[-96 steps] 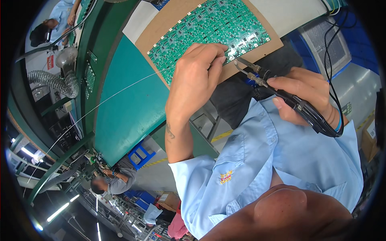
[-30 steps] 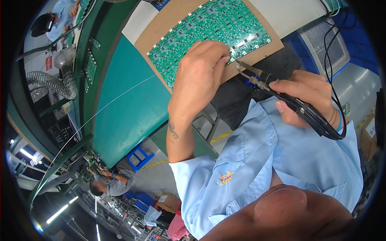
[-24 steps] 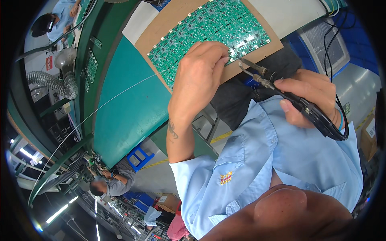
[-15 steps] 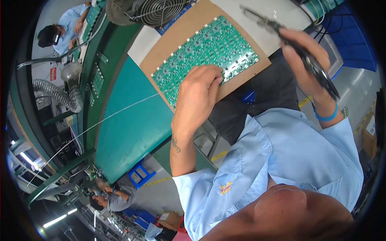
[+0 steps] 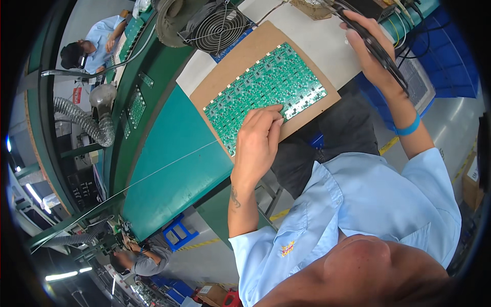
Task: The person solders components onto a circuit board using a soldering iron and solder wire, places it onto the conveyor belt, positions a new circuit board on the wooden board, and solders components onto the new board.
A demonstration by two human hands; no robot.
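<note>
A green printed circuit board [image 5: 255, 92], densely covered with small parts, lies on a brown board [image 5: 312, 107]. Fingers bent, my left hand [image 5: 258, 135] rests at the near edge of the circuit board. Its thumb and forefinger are drawn together, and whatever is in them is hidden. A thin pale wire [image 5: 174, 162] runs from the left toward this hand; its end cannot be seen. Raised to the right of the boards, my right hand [image 5: 371, 48] is wrapped round a long, dark handheld tool [image 5: 381, 53]. The tool's tip reaches the picture's top edge.
Behind the boards stands a fan with a round wire guard [image 5: 217, 30]. A green worktop [image 5: 169, 153] spreads to the left. Cables [image 5: 406, 25] and a blue bin [image 5: 450, 56] are at the right. A person in light blue [image 5: 102, 38] sits across the line; another in grey [image 5: 148, 263] is lower left.
My right hand has moved up, carrying the dark tool away from the circuit board. My left hand stays at the board's near edge. The whole view has shifted slightly.
</note>
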